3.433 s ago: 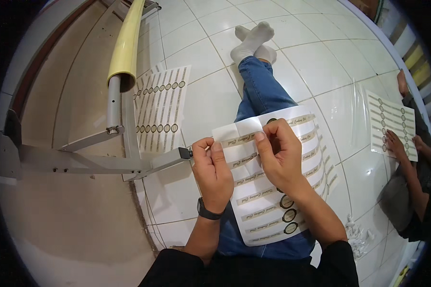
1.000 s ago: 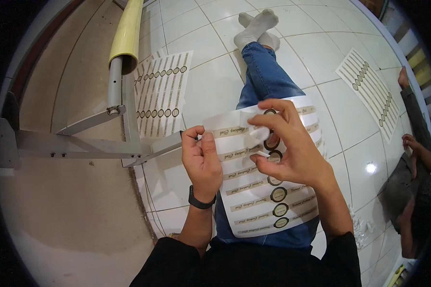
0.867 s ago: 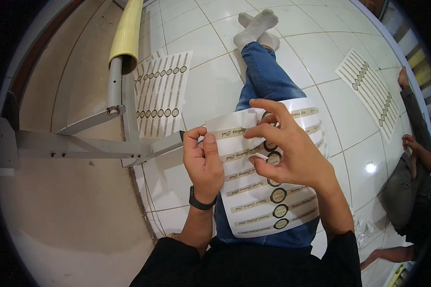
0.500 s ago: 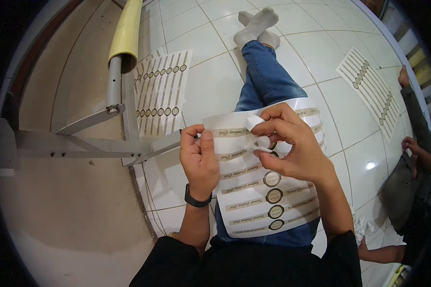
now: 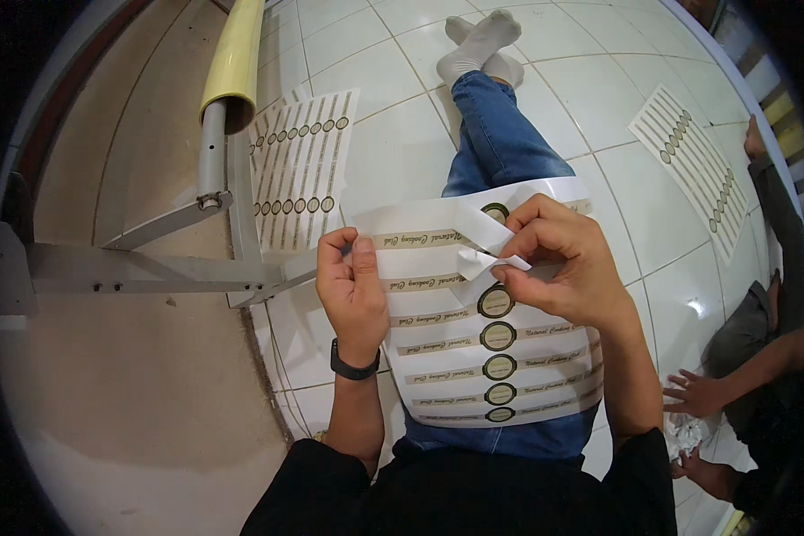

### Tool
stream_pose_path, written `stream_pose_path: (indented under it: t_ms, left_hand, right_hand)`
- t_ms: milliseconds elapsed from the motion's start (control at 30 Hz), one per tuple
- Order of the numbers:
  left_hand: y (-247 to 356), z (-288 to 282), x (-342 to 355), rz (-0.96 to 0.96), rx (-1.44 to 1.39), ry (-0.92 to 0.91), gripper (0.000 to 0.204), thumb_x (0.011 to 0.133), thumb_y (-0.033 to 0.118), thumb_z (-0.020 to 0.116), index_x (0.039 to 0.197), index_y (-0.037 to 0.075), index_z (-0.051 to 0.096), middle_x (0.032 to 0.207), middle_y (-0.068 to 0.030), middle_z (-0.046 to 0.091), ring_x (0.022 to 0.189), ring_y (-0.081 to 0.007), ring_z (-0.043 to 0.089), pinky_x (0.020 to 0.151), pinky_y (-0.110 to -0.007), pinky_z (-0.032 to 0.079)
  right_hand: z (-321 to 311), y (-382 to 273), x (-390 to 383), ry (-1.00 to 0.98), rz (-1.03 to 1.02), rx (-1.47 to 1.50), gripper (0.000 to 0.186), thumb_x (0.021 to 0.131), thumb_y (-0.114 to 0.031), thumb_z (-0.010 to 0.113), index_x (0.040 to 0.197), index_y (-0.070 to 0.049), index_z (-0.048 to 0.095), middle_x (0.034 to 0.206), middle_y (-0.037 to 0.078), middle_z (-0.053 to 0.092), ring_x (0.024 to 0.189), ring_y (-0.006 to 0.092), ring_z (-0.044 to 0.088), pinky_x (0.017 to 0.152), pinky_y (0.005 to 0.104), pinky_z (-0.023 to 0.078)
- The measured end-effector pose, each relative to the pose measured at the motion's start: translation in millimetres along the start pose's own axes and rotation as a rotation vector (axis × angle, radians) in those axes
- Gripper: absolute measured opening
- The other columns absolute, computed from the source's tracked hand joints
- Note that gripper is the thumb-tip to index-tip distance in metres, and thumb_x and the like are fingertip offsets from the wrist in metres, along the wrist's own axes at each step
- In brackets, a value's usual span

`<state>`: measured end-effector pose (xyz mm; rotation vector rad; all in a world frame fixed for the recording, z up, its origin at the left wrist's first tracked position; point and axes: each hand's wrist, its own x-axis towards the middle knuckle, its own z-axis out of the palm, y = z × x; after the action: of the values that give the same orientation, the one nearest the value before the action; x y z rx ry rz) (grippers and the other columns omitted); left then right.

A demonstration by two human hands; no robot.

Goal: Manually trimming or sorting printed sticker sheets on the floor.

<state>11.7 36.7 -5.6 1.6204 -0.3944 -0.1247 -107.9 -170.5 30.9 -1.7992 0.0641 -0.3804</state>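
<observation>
A white sheet of label stickers (image 5: 451, 364) lies across my lap. Its rows are thin tan bands with dark-rimmed round emblems in the middle. My left hand (image 5: 353, 290) grips the sheet's left edge near the top, thumb above; a dark watch is on that wrist. My right hand (image 5: 567, 259) is closed in a pinch over the sheet's upper right part. Between its thumb and fingers is a folded white strip of the sheet's peeled top layer (image 5: 489, 225), lifted between the upper rows. Its far end is hidden behind my fingers.
Other label sheets lie on the tiled floor, a few at left (image 5: 308, 170) and one at right (image 5: 692, 170). A grey metal frame (image 5: 143, 272) with a yellow tube (image 5: 232, 67) stands at left. At right, another person's hands (image 5: 699, 393) are near crumpled white scraps (image 5: 685, 431).
My left hand and the sheet have shifted slightly left. My right hand has drawn the strip rightward, baring more of the upper rows. The other person's hand has come into view by the scraps.
</observation>
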Motion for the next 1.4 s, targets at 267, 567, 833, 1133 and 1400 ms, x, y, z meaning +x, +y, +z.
stream_pose_path:
  t_ms: [267, 567, 833, 1133, 1400]
  left_hand:
    - [-2, -3, 5, -0.052, -0.038, -0.014, 0.021, 0.097, 0.018, 0.05, 0.107, 0.0, 0.046, 0.084, -0.0058, 0.061, 0.074, -0.0053, 0.054, 0.064, -0.019, 0.044]
    - [-10, -10, 9, -0.073, -0.049, -0.014, 0.021, 0.097, 0.019, 0.05, 0.107, 0.001, 0.048, 0.087, -0.0048, 0.06, 0.075, -0.0051, 0.053, 0.066, -0.019, 0.044]
    - [-11, -13, 8, -0.079, -0.056, -0.007, 0.021, 0.097, 0.019, 0.051, 0.107, 0.001, 0.048, 0.087, -0.0049, 0.06, 0.077, -0.0053, 0.053, 0.068, -0.019, 0.044]
    - [-14, -18, 7, -0.07, -0.071, -0.006, 0.022, 0.097, 0.019, 0.051, 0.109, 0.001, 0.047, 0.087, -0.0047, 0.061, 0.077, -0.006, 0.054, 0.069, -0.019, 0.044]
    - [-10, -17, 7, -0.083, -0.073, 0.0, 0.021, 0.097, 0.018, 0.05, 0.108, 0.0, 0.045, 0.081, -0.0046, 0.06, 0.07, -0.0042, 0.054, 0.063, -0.018, 0.043]
  right_hand:
    - [-15, 2, -4, -0.068, 0.191, 0.11, 0.012, 0.066, 0.001, 0.073, 0.073, 0.0, 0.063, 0.09, 0.005, 0.059, 0.075, 0.0097, 0.056, 0.068, 0.0214, 0.045]
    - [-10, 11, -14, -0.03, 0.271, 0.501, 0.042, 0.075, 0.008, 0.062, 0.114, -0.003, 0.049, 0.097, 0.005, 0.06, 0.086, 0.0082, 0.059, 0.075, 0.0222, 0.05]
    - [3, 16, -21, 0.028, 0.205, 0.727, 0.049, 0.079, -0.001, 0.067, 0.123, 0.003, 0.047, 0.111, 0.012, 0.058, 0.095, 0.0126, 0.059, 0.079, 0.0251, 0.053]
    - [6, 15, -25, 0.265, 0.285, 0.829, 0.039, 0.087, -0.008, 0.06, 0.122, 0.006, 0.05, 0.119, 0.015, 0.053, 0.099, 0.0209, 0.06, 0.077, 0.0319, 0.057]
    - [-7, 19, -31, 0.273, 0.263, 0.997, 0.047, 0.087, -0.015, 0.056, 0.127, 0.007, 0.044, 0.124, 0.017, 0.05, 0.108, 0.021, 0.057, 0.088, 0.0325, 0.052]
